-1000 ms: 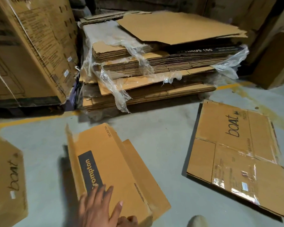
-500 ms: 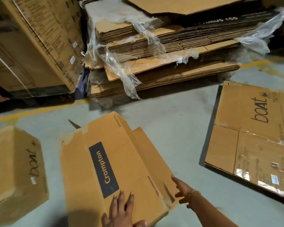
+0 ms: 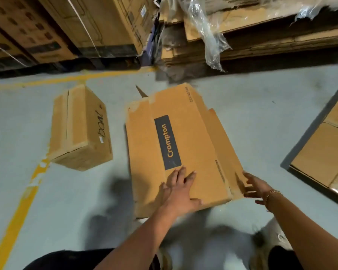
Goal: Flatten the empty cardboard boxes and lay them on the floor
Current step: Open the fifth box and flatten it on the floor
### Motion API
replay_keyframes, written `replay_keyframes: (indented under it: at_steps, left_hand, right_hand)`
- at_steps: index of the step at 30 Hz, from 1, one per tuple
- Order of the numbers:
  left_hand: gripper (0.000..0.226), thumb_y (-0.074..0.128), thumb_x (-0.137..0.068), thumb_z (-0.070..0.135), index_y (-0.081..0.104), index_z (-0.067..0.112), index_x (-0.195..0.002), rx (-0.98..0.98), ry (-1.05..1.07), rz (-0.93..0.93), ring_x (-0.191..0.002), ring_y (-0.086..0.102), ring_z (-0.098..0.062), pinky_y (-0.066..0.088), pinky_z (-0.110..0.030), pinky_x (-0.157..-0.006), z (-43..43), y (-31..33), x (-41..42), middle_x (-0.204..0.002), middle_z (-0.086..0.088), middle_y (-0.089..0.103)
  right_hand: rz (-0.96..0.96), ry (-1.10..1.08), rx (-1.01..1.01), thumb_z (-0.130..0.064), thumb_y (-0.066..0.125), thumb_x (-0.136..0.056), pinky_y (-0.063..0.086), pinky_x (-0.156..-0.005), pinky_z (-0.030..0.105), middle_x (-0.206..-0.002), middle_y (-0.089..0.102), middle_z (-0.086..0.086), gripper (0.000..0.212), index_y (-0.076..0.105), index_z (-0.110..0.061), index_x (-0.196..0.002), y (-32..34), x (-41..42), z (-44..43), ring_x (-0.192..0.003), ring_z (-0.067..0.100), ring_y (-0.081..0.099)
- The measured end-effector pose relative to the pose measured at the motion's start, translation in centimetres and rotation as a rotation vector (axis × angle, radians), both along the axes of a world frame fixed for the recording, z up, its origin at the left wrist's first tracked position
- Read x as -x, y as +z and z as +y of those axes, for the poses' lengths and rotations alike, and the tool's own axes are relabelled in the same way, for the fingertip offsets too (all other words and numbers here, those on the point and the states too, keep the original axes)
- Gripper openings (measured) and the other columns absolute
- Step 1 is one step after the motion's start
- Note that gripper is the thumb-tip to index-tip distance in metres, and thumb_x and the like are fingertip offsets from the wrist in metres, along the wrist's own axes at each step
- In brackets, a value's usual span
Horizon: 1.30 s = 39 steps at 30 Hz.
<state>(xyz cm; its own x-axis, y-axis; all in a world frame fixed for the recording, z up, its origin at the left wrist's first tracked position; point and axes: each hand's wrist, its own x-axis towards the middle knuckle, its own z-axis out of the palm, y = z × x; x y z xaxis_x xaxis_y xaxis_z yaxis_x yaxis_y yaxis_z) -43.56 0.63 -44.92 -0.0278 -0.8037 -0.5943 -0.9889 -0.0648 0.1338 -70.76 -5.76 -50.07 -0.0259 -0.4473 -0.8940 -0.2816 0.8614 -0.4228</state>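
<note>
A flattened Crompton box lies on the grey floor in the middle of the view. My left hand presses flat on its near end with straight fingers. My right hand touches the near right flap of the same box, fingers spread. To the left stands an unflattened "boat" box, closed and tilted on the floor. At the right edge lies a flattened box on the floor.
A stack of flattened cardboard wrapped in torn clear plastic sits at the back right. Large printed cartons stand at the back left. Yellow floor lines run along the left. My shoes show at the bottom.
The view has tilted down and swung left. The Crompton box has sunk flatter on the floor, my left hand has slid further onto it, and my right hand has stayed at its right flap.
</note>
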Motion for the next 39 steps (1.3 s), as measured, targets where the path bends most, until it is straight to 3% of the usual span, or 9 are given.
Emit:
replay_keyframes:
  at_steps: [5,9,12,16,19,22,27,35,39]
  left_hand:
    - [0.088,0.058,-0.082,0.069,0.018,0.041,-0.156,-0.015,0.041,0.095,-0.152,0.001,-0.018,0.023,-0.062,-0.114,-1.2,0.9,-0.8,-0.166,0.014,0.000]
    - [0.077,0.029,-0.087,0.081,0.036,0.038,-0.151,-0.002,0.251,0.233,-0.150,0.014,-0.018,0.021,-0.059,-0.117,-2.3,1.5,-0.1,-0.164,0.013,0.018]
    - [0.085,0.021,-0.084,0.087,0.035,0.036,-0.151,0.042,0.532,0.407,-0.145,0.034,-0.028,0.027,-0.049,-0.117,-3.3,2.1,0.2,-0.158,0.000,0.039]
    - [0.104,0.051,-0.083,0.077,-0.001,0.028,-0.159,0.073,0.524,0.353,-0.143,0.038,-0.033,0.032,-0.049,-0.115,-3.4,1.7,0.5,-0.161,-0.007,0.033]
    - [0.099,0.055,-0.091,0.059,-0.013,0.029,-0.157,0.174,0.334,0.203,-0.140,0.037,-0.033,0.037,-0.053,-0.110,-2.6,0.9,0.9,-0.162,-0.005,0.030]
    - [0.087,0.048,-0.095,0.058,-0.008,0.036,-0.157,0.203,0.273,0.163,-0.138,0.034,-0.031,0.037,-0.054,-0.108,-2.1,0.2,1.2,-0.155,-0.001,0.034]
    - [0.079,0.043,-0.097,0.058,0.001,0.034,-0.159,0.217,0.229,0.103,-0.138,0.031,-0.027,0.039,-0.053,-0.105,-2.2,-0.3,1.0,-0.150,0.002,0.035]
    - [0.078,0.044,-0.096,0.058,0.003,0.034,-0.158,0.186,0.214,0.086,-0.139,0.029,-0.025,0.039,-0.055,-0.105,-2.3,-0.1,0.8,-0.153,0.003,0.032]
    - [0.079,0.045,-0.095,0.060,0.005,0.034,-0.158,0.186,0.193,0.071,-0.137,0.030,-0.025,0.041,-0.052,-0.103,-2.0,0.3,0.8,-0.153,0.004,0.032]
  right_hand:
    - [-0.246,-0.321,0.174,-0.063,0.053,-0.090,0.050,-0.088,0.040,-0.107,0.071,0.012,0.053,0.066,-0.012,-0.097,5.1,4.0,-2.6,-0.090,0.024,0.064]
    - [-0.399,0.005,0.229,-0.063,0.070,-0.076,0.043,-0.080,0.038,-0.089,0.059,0.009,0.050,0.064,-0.017,-0.095,7.7,0.3,-3.1,-0.080,0.022,0.057]
    - [-0.147,0.341,0.498,-0.040,0.073,-0.086,0.043,-0.075,0.031,-0.078,0.060,-0.002,0.023,0.061,-0.021,-0.079,6.7,-5.9,-0.8,-0.073,0.013,0.055]
    - [0.226,0.756,0.742,-0.064,0.065,-0.064,0.048,-0.082,0.035,-0.091,0.060,-0.003,0.035,0.052,-0.033,-0.075,3.6,-9.5,1.1,-0.097,0.024,0.057]
    - [0.273,0.378,0.759,-0.052,0.068,-0.072,0.047,-0.097,0.043,-0.121,0.060,0.004,0.050,0.056,-0.026,-0.113,3.5,-8.7,-0.8,-0.117,0.029,0.053]
    - [0.141,0.435,0.551,-0.049,0.072,-0.083,0.040,-0.109,0.042,-0.150,0.047,0.005,0.088,0.027,-0.019,-0.153,3.7,-7.9,-2.9,-0.134,0.031,0.046]
    - [0.116,0.664,0.335,-0.064,0.065,-0.084,0.042,-0.097,0.037,-0.144,0.052,0.006,0.086,0.033,-0.019,-0.150,2.4,-5.9,-3.6,-0.124,0.028,0.053]
    - [-0.234,0.384,0.330,-0.054,0.076,-0.074,0.036,-0.099,0.033,-0.139,0.046,-0.011,0.095,0.030,-0.022,-0.151,2.1,-7.0,-5.2,-0.120,0.012,0.046]
    - [0.068,0.700,0.400,-0.096,0.048,-0.056,0.046,-0.095,0.041,-0.127,0.062,-0.003,0.103,0.050,-0.024,-0.130,2.8,-7.1,-6.5,-0.112,0.020,0.057]
